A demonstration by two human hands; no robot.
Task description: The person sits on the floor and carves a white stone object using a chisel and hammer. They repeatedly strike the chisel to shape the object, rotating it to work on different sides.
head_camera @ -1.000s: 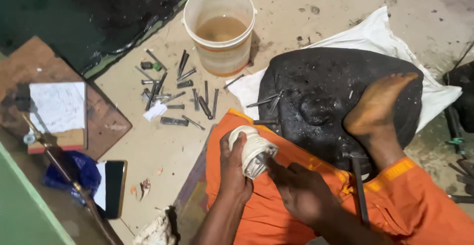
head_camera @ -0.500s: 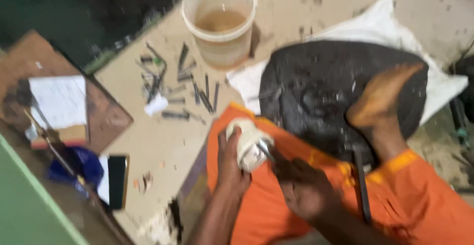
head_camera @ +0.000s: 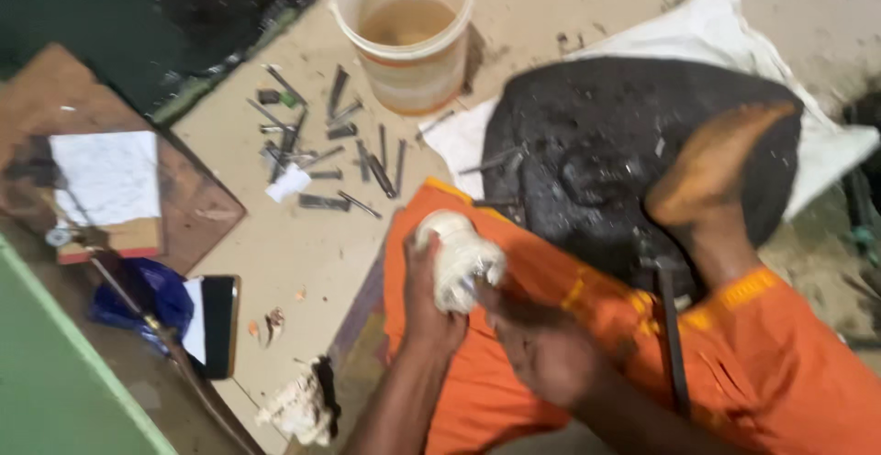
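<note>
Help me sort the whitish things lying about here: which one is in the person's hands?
The pale rounded roll, gripped by the left hand over the orange lap, right hand against it. The white paper scrap lies among the tools and the crumpled rag on the floor.

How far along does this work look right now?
Laid out already: metal tools scattered on the floor, a bucket of brownish liquid, and a large black part on white cloth. In hand: the left hand holds a whitish round object; the right hand works at it, blurred. What remains cannot be told.
</note>
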